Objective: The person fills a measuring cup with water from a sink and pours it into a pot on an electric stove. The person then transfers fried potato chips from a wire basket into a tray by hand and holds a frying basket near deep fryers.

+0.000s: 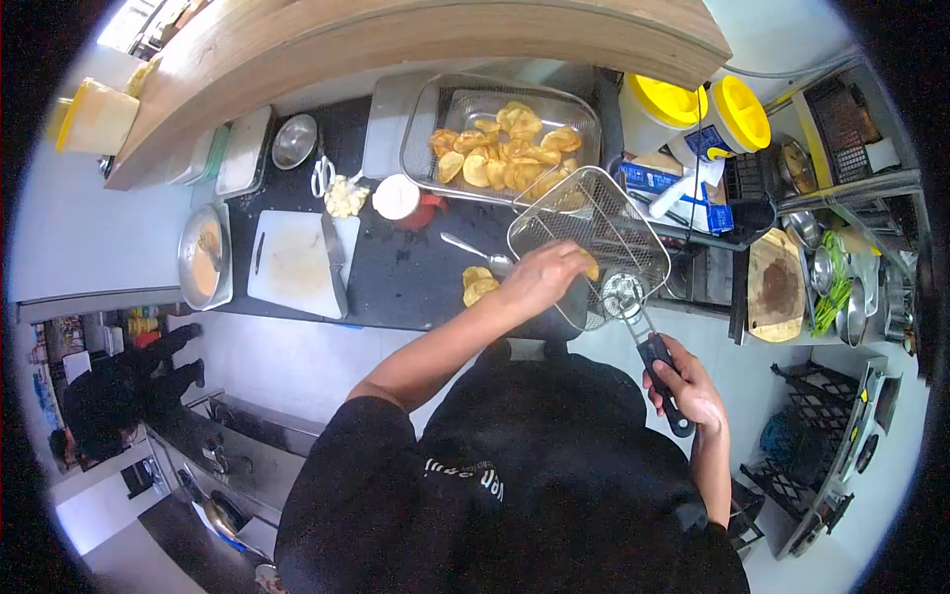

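Observation:
My left hand reaches over the near side of a wire fry basket, fingers closed around a golden potato chip. Only the chip's edge shows past the fingertips. My right hand grips a black handle, whose metal rods run up to the basket's near side. A round shiny metal part sits where they meet. Left of the basket, a few chips lie on the dark counter beside a metal spoon. Behind it, a larger wire tray holds many chips.
A white cutting board with a knife, a steel bowl of orange sauce and a red-handled cup stand to the left. Yellow-lidded tubs stand at back right. A wooden shelf overhangs the counter. Another person is at far left.

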Tool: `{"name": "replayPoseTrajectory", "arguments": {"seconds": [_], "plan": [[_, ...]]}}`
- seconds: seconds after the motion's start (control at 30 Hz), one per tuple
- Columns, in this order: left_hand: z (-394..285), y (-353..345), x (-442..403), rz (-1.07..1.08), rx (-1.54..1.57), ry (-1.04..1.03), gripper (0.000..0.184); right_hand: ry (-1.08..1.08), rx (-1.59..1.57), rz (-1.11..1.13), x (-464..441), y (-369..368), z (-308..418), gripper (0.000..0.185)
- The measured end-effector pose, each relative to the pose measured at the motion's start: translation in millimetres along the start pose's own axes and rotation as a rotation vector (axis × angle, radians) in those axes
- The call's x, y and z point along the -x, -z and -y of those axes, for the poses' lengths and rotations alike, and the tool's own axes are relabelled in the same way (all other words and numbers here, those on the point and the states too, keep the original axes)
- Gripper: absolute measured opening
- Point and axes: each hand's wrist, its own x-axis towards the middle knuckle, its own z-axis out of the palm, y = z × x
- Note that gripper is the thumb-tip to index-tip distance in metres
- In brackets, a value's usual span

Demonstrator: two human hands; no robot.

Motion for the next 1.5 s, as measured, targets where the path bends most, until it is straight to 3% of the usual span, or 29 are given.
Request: {"name": "replayPoseTrajectory", "arguments": {"seconds": [0.1, 0.17, 0.23, 0.3, 0.33, 0.4, 0.5, 0.6, 0.63, 0.7, 0.8, 1.1, 1.17, 1.3, 1.37, 1.5], "plan": [[7, 4, 8, 0.219, 0.117, 0.062, 0.018, -0.013, 0.012, 0.0, -3, 2, -5, 0.039], [27, 11, 18, 0.092, 0.101, -0.102, 0.019, -0.029, 0.013, 0.005, -5, 5, -11, 0.042], [26, 51, 22, 0.054, 0.079, 0.259, 0.019, -0.012, -0.005, 0.021, -4, 7, -10, 0.042], [54, 68, 44, -0.13, 0.214, 0.617, 0.021, -0.014, -0.019, 0.03, -6, 10, -12, 0.042], [61, 73, 54, -0.128, 0.211, 0.619, 0.021, -0.011, -0.028, 0.039, -7, 11, -13, 0.043], [71, 74, 74, 0.256, -0.265, 0.758, 0.026, -0.015, -0.038, 0.047, -8, 13, -12, 0.043], [108, 31, 127, 0.339, -0.197, 0.86, 0.033, -0.013, -0.035, 0.058, -8, 16, -8, 0.043], [116, -2, 144, 0.232, -0.24, 0.9, 0.035, -0.022, -0.003, 0.06, -7, 23, -8, 0.042], [121, -12, 154, 0.151, -0.242, 0.732, 0.034, -0.038, 0.016, 0.068, -7, 25, -7, 0.042], [126, -29, 167, 0.015, -0.325, 0.788, 0.031, -0.033, 0.025, 0.086, -3, 29, -1, 0.042], [131, -24, 170, 0.074, -0.227, 0.946, 0.024, -0.09, 0.099, 0.089, 3, 37, 0, 0.041], [62, 44, 111, -0.051, -0.159, 0.737, 0.017, -0.111, 0.096, 0.112, 2, 44, 3, 0.04], [33, 52, 80, -0.198, -0.107, 0.615, 0.015, -0.129, 0.096, 0.089, 3, 43, 3, 0.037], [-10, 48, 30, -0.162, 0.006, 0.504, 0.016, -0.086, 0.149, 0.125, 4, 42, 1, 0.033], [-16, 33, 15, -0.017, 0.096, 0.33, 0.019, -0.092, 0.138, 0.148, 1, 38, 3, 0.035], [-3, 33, -5, -0.136, 0.046, 0.229, 0.023, -0.088, 0.105, 0.146, 5, 37, 1, 0.038]]}}
